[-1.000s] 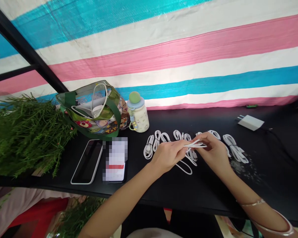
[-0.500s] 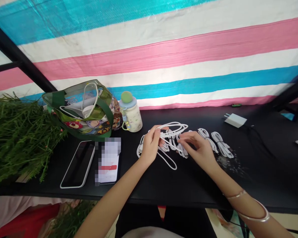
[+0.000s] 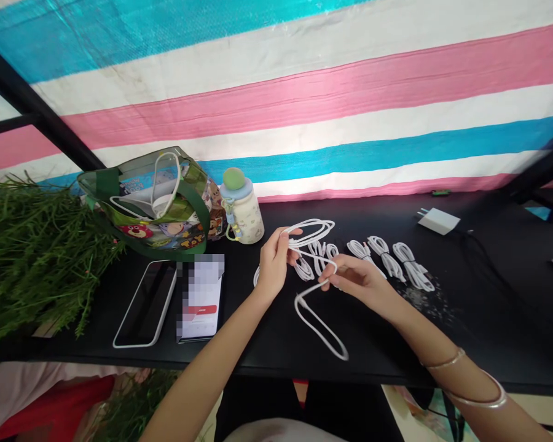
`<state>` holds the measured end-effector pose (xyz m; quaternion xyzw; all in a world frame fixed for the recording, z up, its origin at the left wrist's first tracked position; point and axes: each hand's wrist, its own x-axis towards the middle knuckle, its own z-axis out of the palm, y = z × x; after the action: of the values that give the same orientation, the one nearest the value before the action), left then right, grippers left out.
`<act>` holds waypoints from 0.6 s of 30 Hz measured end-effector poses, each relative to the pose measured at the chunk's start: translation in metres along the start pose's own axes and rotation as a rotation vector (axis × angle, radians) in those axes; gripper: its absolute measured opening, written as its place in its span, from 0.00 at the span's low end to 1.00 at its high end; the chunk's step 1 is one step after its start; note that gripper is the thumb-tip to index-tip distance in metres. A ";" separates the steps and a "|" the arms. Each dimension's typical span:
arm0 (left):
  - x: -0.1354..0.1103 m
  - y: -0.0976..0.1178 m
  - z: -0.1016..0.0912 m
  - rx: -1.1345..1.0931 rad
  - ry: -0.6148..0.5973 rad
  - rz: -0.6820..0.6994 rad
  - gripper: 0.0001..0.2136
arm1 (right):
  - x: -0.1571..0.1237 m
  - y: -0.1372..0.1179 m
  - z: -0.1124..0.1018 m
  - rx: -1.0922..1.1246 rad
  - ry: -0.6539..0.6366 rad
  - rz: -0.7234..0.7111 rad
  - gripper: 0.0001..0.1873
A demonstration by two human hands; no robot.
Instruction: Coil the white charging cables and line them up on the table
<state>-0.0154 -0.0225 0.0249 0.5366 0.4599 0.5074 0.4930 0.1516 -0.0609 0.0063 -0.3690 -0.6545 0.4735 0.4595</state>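
Note:
My left hand is closed on the looped end of a white cable, held just above the black table. My right hand pinches the same cable a little lower and to the right. From there a long loose loop trails toward the table's front edge. Behind my hands lies a row of several coiled white cables.
A cartoon-print bag and a small bottle with a green lid stand at the back left. A phone and a blurred card lie in front of them. Green foliage fills the left. A white charger sits at back right.
The view shifted left. My hands have drawn apart, unwinding the cable: the left one lifted its loops, the right one pulled a long loop toward the front edge.

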 end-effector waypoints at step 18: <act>-0.002 -0.004 0.001 0.187 -0.163 0.094 0.15 | -0.004 -0.012 -0.012 0.315 0.107 0.253 0.21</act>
<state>-0.0143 -0.0247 0.0211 0.6409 0.4379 0.4395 0.4521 0.1633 -0.0643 0.0186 -0.3964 -0.4954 0.6038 0.4825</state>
